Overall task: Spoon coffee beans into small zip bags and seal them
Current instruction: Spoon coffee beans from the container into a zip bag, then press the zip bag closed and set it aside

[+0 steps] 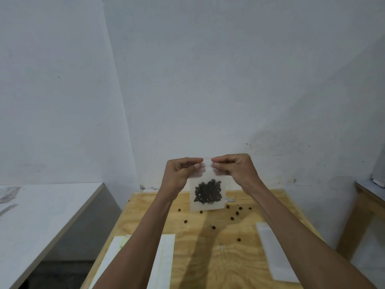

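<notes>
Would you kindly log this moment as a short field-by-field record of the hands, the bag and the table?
left hand: pinches the top edge of the zip bag
right hand: pinches the same edge, beside the left
zip bag: held upright above the table, coffee beans inside
seal: cannot tell whether closed
plywood table: loose beans scattered; flat empty bags lying on it

1. The small translucent plastic zip bag (207,197) looks thin and frosted, with a faint sheen near its top strip.
2. The dark brown coffee beans (208,192) inside it look matt and slightly rough.
3. The pale plywood counter (208,247) shows bare, unvarnished grain.
4. The flat white sheets (164,261) on it look like matt paper or plastic; which cannot be told.
5. The grey painted wall (208,80) is matt and scuffed.
</notes>
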Demonstrator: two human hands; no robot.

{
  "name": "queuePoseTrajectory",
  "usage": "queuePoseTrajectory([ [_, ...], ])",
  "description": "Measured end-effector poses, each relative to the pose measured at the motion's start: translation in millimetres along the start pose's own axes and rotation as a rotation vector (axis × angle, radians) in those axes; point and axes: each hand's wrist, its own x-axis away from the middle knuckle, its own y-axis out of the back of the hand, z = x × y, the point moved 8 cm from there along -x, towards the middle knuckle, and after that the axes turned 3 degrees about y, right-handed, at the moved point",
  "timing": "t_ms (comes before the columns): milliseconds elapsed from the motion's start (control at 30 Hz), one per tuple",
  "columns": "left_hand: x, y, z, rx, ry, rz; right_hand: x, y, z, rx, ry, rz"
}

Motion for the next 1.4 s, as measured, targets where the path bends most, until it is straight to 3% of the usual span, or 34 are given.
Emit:
queuePoseTrajectory([
  [267,-1,3,8,0.041,0.028,0.000,1,4,-6,0.007,-0.018,0.093],
  [767,11,-11,13,-0.140,-0.048,-0.135,18,-6,-15,0.107,0.000,-0.062],
  [1033,26,2,35,0.052,0.073,-0.094,34,-2,-23,0.089,-0.037,-0.045],
  [1200,54,1,69,-0.267,0.208,-0.007,67,2,-61,0.167,-0.177,-0.102],
  [1400,99,10,127,-0.490,0.317,-0.077,115,1,-120,0.417,-0.309,-0.033],
])
